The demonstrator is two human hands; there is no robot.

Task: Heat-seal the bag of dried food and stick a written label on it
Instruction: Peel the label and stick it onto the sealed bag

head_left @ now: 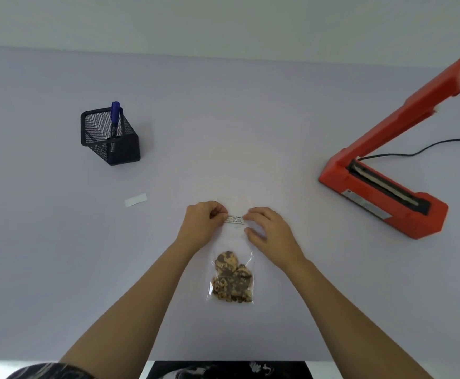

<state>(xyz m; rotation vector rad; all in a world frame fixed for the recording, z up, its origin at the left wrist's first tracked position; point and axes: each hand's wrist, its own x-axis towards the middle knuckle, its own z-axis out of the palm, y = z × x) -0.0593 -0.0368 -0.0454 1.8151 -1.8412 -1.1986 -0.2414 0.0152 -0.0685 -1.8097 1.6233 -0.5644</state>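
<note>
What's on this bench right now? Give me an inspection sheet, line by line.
Surface: pale lilac table, flat and bare between the items.
Job's things: clear bag lying flat, dried food bunched at its near end; written label across its far part; red sealer at right, arm raised.
Clutter: black mesh pot holding a blue pen; white strip lying left of the bag.
Hands: left hand pinches the label's left end; right hand has fingers at the label's right end and on the bag.
Cables: black cord runs from the sealer off the right edge.
Surroundings: plain wall behind; dark patterned object at the near edge.
</note>
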